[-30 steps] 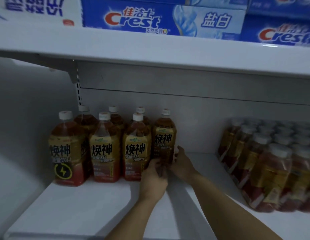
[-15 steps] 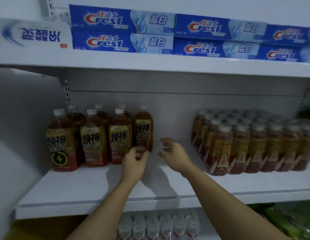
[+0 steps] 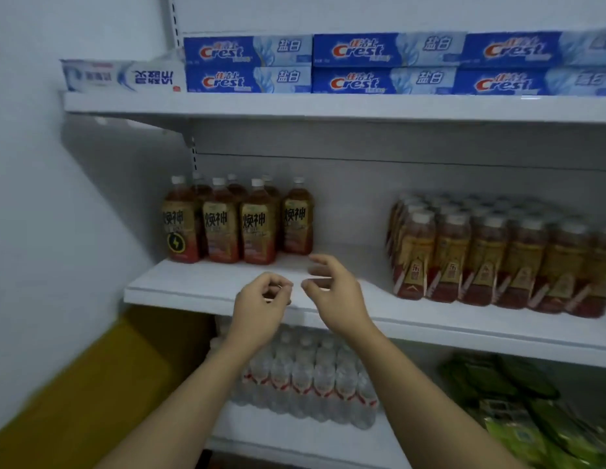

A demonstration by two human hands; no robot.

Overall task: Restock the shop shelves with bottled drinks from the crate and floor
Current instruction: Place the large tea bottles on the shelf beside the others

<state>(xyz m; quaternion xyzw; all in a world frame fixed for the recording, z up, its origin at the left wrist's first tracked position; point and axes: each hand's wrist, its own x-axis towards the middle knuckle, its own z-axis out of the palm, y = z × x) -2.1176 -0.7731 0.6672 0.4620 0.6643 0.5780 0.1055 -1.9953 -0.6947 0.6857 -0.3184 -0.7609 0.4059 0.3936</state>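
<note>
Neither hand holds anything: the left hand (image 3: 261, 304) has its fingers curled in toward the thumb, and the right hand (image 3: 335, 292) is loosely spread, fingers bent and apart. Both hover just beside each other at the front edge of the middle shelf (image 3: 193, 292), clear of the drinks.

The tea bottles (image 3: 240, 221) stand at the shelf's left end near the wall (image 3: 41, 231), three in front, one more (image 3: 297, 225) set further back at the right, others behind. A bare strip of shelf runs before them. To their right lies an open stretch of board, bounded on the far side by a wrapped pack of bottles (image 3: 497, 258). The upper shelf (image 3: 328, 108), carrying toothpaste boxes (image 3: 362, 66), leaves headroom above the caps.

Every tea bottle is upright, long axis vertical, white cap up, label facing outward (the leftmost shows a lightning mark).

Below, water bottles (image 3: 311, 374) and green packets (image 3: 531, 418) fill the lower shelf.
</note>
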